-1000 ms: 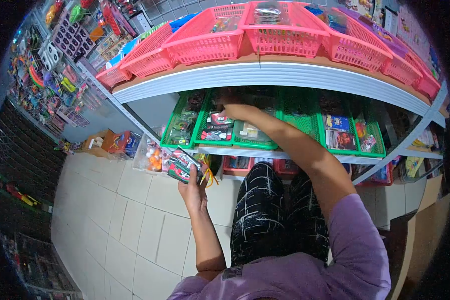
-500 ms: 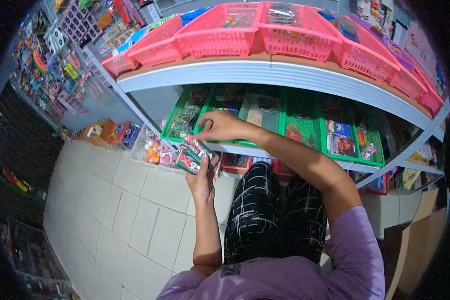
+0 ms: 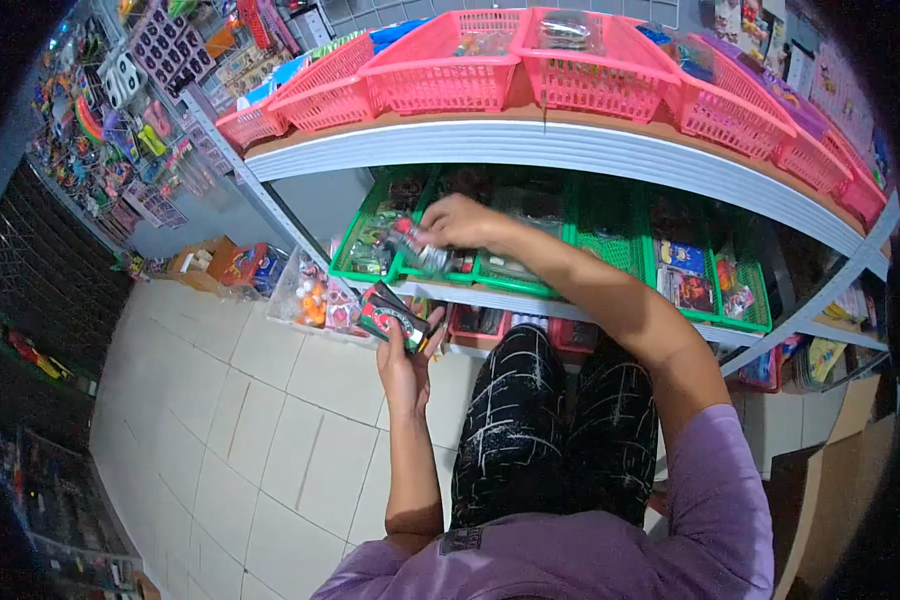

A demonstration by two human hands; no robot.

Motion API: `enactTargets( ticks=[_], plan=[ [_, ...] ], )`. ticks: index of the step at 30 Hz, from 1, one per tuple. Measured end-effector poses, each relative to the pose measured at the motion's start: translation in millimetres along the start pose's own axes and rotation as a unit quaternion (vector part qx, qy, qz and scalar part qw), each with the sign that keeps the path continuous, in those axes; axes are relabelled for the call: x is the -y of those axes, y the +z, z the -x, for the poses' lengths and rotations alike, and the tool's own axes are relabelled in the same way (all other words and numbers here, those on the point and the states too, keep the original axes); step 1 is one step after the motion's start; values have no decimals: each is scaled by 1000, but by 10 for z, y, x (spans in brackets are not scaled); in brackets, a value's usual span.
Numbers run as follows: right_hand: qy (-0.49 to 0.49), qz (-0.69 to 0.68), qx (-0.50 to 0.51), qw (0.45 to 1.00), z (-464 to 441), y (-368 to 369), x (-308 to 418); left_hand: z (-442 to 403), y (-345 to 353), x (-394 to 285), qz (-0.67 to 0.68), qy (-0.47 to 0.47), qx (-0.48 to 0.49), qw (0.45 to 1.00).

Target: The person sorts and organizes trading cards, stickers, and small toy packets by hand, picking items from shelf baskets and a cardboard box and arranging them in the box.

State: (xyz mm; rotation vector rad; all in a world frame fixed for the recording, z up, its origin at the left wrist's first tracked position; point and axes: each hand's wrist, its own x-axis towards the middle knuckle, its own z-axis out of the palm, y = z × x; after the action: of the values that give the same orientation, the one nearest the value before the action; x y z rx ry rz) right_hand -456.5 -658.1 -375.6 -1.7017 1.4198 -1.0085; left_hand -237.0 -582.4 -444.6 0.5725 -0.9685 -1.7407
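Observation:
My left hand [image 3: 406, 362] is closed around a small stack of flat dark packets [image 3: 378, 308] with green, red and white print, held low in front of the shelf. My right hand [image 3: 458, 222] reaches over the green baskets, its fingers pinching a shiny plastic packet [image 3: 428, 254] that is smeared by motion. Beneath it lies a green basket [image 3: 407, 268], partly hidden by the hand and packet. To its left another green basket [image 3: 342, 264] contains clear-wrapped packets [image 3: 372, 258].
Pink baskets [image 3: 440, 90] line the upper shelf [image 3: 570, 142]. More green baskets with packets [image 3: 692, 290] continue to the right. A clear bin with orange and white balls [image 3: 312, 302] stands on the floor at left. A cardboard box [image 3: 840, 490] is at my right.
My right hand has moved up and to the right from the stack, with a plastic packet now in its fingers. My left hand stays nearly in place with fewer packets showing.

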Motion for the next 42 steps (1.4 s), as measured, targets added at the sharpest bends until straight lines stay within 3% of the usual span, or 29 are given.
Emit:
enactTargets(
  ticks=[1,3,6,8,11,13,15,17,19,21,23,24,27,30,34,37,42],
  plan=[
    [7,67,-57,996,-348,-142,-507,-26,-66,33,4,4,5,1000],
    [-10,188,-135,973,-526,-414,-614,-16,-66,19,-24,22,-40,999],
    [-183,189,-179,948,-508,-707,-519,-24,-71,-5,-18,32,-67,997],
    [-255,317,-303,862,-646,-658,-840,-51,-192,31,-18,28,-58,998],
    [-61,355,-191,913,-748,-546,-1058,-72,-214,34,-9,28,-69,997],
    [-75,403,-212,887,-644,-351,-1115,-74,-215,40,-15,29,-71,997],
    [-161,484,-331,794,-692,-249,-1176,-59,-203,41,-14,28,-73,997],
    [-145,500,-322,791,-726,-213,-1261,-34,-137,19,-7,25,-75,997],
    [-28,450,-183,874,-560,-260,-890,-16,-80,0,-2,27,-85,996],
    [-47,359,-159,918,-438,-197,-558,-20,-42,11,8,41,-90,995],
    [30,225,-149,962,-223,-22,-90,-24,21,25,19,48,-106,993],
    [-4,210,-114,971,-155,19,86,-25,47,40,25,52,-118,991],
    [-87,89,-6,992,-27,224,244,-38,99,88,43,56,-117,991],
    [-101,48,79,991,133,365,256,-25,153,111,47,62,-118,990],
    [-82,66,120,987,202,443,200,-55,90,159,16,57,-98,993],
    [-81,71,103,989,218,436,127,-30,95,159,-27,40,-78,996],
    [-52,37,56,996,64,214,22,7,122,108,37,12,-93,995]
  ],
)
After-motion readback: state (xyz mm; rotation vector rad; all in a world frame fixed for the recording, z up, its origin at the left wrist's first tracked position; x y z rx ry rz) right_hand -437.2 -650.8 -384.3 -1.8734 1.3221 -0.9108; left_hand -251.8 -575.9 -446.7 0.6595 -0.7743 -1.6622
